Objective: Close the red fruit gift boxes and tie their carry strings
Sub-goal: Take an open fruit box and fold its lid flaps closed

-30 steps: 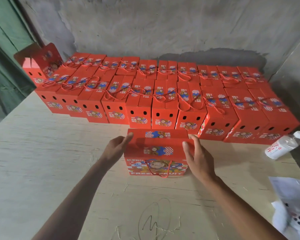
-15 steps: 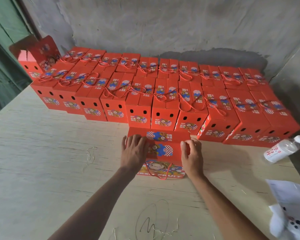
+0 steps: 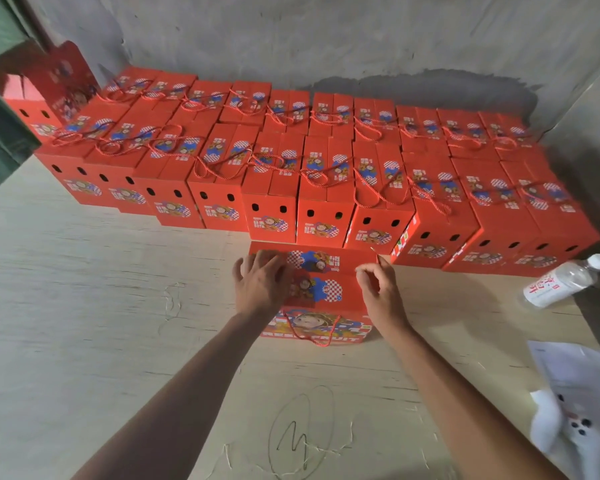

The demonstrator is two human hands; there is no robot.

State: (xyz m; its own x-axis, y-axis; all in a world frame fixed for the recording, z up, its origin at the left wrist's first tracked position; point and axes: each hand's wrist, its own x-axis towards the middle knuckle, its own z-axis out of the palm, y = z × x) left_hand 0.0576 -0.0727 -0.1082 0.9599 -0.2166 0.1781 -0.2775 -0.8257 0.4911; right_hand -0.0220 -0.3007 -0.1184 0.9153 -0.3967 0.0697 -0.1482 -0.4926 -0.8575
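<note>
A red fruit gift box (image 3: 321, 289) with a cartoon print stands on the wooden table in front of me, its two top flaps folded down. My left hand (image 3: 262, 284) lies flat on the left part of the top, fingers spread. My right hand (image 3: 380, 289) is at the right end of the top, fingers curled, its thumb and forefinger pinched at the flap edge. A red carry string (image 3: 321, 336) hangs loose down the box's front face.
Behind it, two long rows of closed red boxes (image 3: 309, 174) with tied strings fill the back of the table against the grey wall. One open box (image 3: 45, 95) stands at the far left. A water bottle (image 3: 565, 280) lies at right, white paper (image 3: 579, 393) at the lower right.
My hands moved from the box's sides onto its top. The left hand now lies flat on the flaps and the right hand's fingers have curled at the right edge. The view shifted closer.
</note>
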